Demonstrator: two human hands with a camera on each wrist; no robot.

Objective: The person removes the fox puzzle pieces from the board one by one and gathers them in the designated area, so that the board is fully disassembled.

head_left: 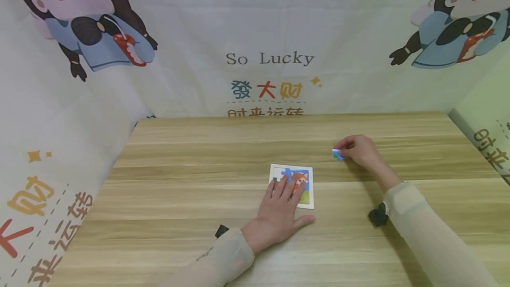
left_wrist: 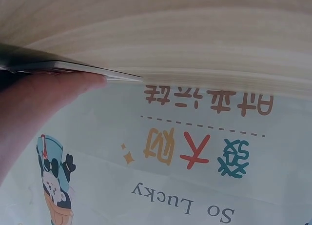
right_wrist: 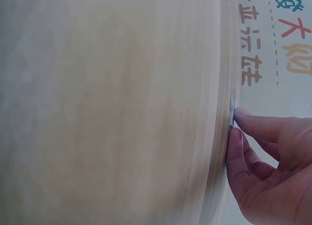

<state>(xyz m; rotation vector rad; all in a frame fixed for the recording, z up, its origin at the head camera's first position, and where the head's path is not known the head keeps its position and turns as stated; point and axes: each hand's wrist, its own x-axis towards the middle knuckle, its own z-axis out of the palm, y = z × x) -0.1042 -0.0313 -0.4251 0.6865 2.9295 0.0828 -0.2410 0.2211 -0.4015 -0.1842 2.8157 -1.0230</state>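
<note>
Head view: A left hand (head_left: 277, 216) lies over a flat, square fox puzzle (head_left: 305, 197) on a wood-grained tabletop (head_left: 179, 189), its straight fingers slightly spread and its thumb angled out just in front of the puzzle's front right corner. The puzzle, rimmed by a smooth white border, sits about midway between the tabletop's left and right edges, pale base showing at its back left corner. Nearer the tabletop's back edge, a right hand (head_left: 361, 151) pinches a small blue-and-green piece (head_left: 338, 154) between thumb and fingertips; whether it touches the wood cannot be told. Grain separates piece from puzzle, and a wider stretch runs to the right edge. Creased, printed cloth (head_left: 191, 56) hangs behind.
</note>
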